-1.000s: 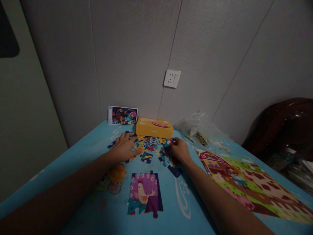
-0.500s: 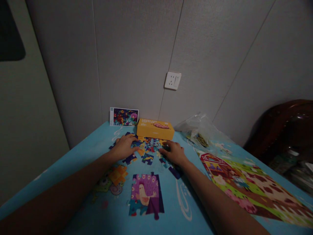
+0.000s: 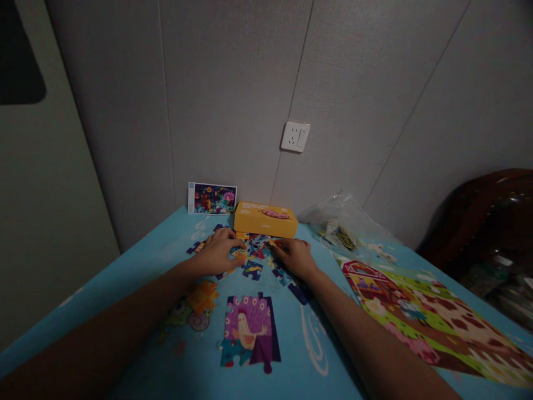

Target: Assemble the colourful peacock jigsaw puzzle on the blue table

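Both my hands rest on a scatter of loose puzzle pieces [image 3: 254, 251] on the blue table [image 3: 137, 266], just in front of a yellow box [image 3: 265, 219]. My left hand [image 3: 219, 254] lies flat on the pieces at the left, fingers stretched toward the middle. My right hand [image 3: 295, 256] lies on the pieces at the right with fingers curled down onto them; whether it holds a piece is hidden. Nearer to me sits a joined puzzle section showing a peacock [image 3: 249, 330].
A reference picture card [image 3: 212, 198] leans on the wall behind the box. A clear plastic bag [image 3: 338, 220] lies at the back right. A finished farm puzzle [image 3: 420, 316] covers the right side. A dark wooden chair [image 3: 487, 216] stands beyond the table's right edge.
My right hand has slid left from the pile's right edge toward the middle. My left hand has shifted slightly right, so both hands are now closer together over the pieces.
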{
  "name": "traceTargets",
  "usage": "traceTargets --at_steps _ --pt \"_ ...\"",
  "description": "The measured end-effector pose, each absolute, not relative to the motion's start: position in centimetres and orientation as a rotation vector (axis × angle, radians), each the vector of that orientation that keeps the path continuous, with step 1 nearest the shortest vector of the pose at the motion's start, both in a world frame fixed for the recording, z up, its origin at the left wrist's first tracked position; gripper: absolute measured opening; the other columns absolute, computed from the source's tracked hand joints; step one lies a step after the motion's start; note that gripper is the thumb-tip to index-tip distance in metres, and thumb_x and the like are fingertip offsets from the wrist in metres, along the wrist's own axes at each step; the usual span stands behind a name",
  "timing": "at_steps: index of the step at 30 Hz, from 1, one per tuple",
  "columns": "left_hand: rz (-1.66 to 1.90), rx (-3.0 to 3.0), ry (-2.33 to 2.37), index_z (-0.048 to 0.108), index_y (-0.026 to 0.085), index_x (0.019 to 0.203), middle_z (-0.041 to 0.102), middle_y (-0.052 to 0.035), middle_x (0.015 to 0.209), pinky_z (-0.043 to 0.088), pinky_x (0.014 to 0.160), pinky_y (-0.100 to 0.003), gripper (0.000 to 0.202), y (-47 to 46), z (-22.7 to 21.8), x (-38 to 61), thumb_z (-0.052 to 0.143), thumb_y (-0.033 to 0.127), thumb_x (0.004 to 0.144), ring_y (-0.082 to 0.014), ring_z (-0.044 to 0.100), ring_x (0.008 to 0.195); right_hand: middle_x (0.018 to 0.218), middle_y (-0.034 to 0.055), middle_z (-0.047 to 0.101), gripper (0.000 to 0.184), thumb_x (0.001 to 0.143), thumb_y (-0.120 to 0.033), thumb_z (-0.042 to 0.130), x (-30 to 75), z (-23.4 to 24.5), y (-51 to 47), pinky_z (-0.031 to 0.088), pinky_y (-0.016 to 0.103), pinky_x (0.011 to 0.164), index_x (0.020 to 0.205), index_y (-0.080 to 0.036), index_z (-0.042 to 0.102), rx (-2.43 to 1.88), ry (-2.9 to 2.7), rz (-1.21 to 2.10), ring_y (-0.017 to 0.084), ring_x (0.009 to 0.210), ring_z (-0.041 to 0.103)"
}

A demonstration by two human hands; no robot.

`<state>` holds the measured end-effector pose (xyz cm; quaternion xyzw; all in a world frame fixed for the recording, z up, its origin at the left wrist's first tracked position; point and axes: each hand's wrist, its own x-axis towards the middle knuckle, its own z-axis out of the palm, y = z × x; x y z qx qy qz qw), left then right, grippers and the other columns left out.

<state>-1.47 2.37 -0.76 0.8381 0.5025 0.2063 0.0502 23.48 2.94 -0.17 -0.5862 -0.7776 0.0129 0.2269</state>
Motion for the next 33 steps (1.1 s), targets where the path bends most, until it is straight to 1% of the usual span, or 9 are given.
traceTargets --at_steps 3,7,11,16,19,22,24,26,33 --pt "0.580 2.553 1.514 0.065 0.031 0.110 0.048 -0.0078 0.119 0.036 0.095 -0.044 0.044 2.4 -0.7 -1.6 0.064 0.054 0.073 -0.0299 0.040 0.120 0.087 0.0110 0.071 0.035 0.091 -0.033 0.040 23.6 0.1 2.8 0.037 0.032 0.076 0.091 -0.016 0.070 -1.511 -1.973 0.030 0.022 0.082 0.062" --pt "0.569 2.550 1.515 0.064 0.032 0.108 0.049 -0.0076 0.120 0.036 0.093 -0.046 0.048 2.5 -0.6 -1.8 0.067 0.057 0.068 -0.0309 0.041 0.119 0.083 0.0081 0.071 0.032 0.087 -0.032 0.042 23.5 0.0 2.6 0.040 0.026 0.069 0.086 -0.013 0.068 -1.340 -1.713 0.302 0.019 0.076 0.062" --pt "0.591 2.517 1.546 0.064 0.032 0.104 0.050 -0.0066 0.120 0.036 0.091 -0.047 0.043 2.6 -0.6 -2.0 0.067 0.057 0.069 -0.0305 0.042 0.118 0.076 0.0065 0.068 0.031 0.083 -0.034 0.045 23.2 -0.2 2.3 0.041 0.026 0.065 0.080 -0.012 0.067 -1.303 -1.629 0.492 0.018 0.070 0.060" --pt "0.640 2.503 1.589 0.065 0.031 0.103 0.051 -0.0069 0.119 0.034 0.093 -0.049 0.043 2.8 -0.9 -2.1 0.066 0.057 0.068 -0.0317 0.042 0.116 0.070 0.0044 0.065 0.030 0.081 -0.036 0.047 22.9 -0.4 2.3 0.039 0.025 0.063 0.074 -0.013 0.064 -1.294 -1.644 0.530 0.016 0.066 0.057" --pt "0.722 2.591 1.485 0.067 0.027 0.098 0.053 -0.0068 0.113 0.034 0.095 -0.045 0.032 2.3 -0.4 -1.8 0.066 0.047 0.072 -0.0288 0.044 0.113 0.066 0.0030 0.063 0.031 0.082 -0.038 0.047 22.9 -0.5 2.2 0.038 0.024 0.062 0.070 -0.014 0.062 -1.258 -1.691 0.508 0.015 0.064 0.055" --pt "0.732 2.680 1.099 0.067 0.022 0.094 0.057 -0.0056 0.103 0.037 0.094 -0.034 0.020 0.8 0.6 -0.8 0.060 0.036 0.081 -0.0210 0.050 0.105 0.064 0.0018 0.061 0.033 0.084 -0.040 0.046 22.9 -0.6 2.2 0.038 0.024 0.060 0.068 -0.015 0.061 -1.239 -1.705 0.496 0.014 0.062 0.054" --pt "0.654 2.665 0.884 0.066 0.023 0.097 0.058 -0.0047 0.102 0.038 0.094 -0.031 0.022 -0.3 1.1 -0.1 0.060 0.038 0.083 -0.0192 0.052 0.102 0.064 0.0016 0.061 0.033 0.084 -0.041 0.046 22.9 -0.7 2.3 0.037 0.023 0.059 0.068 -0.015 0.061 -1.239 -1.698 0.502 0.014 0.061 0.053" --pt "0.533 2.681 0.774 0.066 0.024 0.100 0.058 -0.0046 0.104 0.038 0.095 -0.031 0.026 -0.8 1.2 0.4 0.063 0.042 0.080 -0.0203 0.052 0.103 0.064 0.0017 0.061 0.033 0.084 -0.041 0.046 23.0 -0.9 2.4 0.037 0.023 0.057 0.069 -0.015 0.061 -1.243 -1.698 0.502 0.014 0.060 0.052" --pt "0.502 2.695 1.214 0.066 0.021 0.098 0.061 -0.0053 0.101 0.039 0.089 -0.033 0.028 1.3 0.2 -1.0 0.061 0.043 0.080 -0.0231 0.053 0.101 0.062 0.0021 0.059 0.033 0.083 -0.040 0.045 23.3 -1.2 2.8 0.034 0.022 0.051 0.068 -0.015 0.060 -1.307 -1.717 0.495 0.013 0.057 0.050"
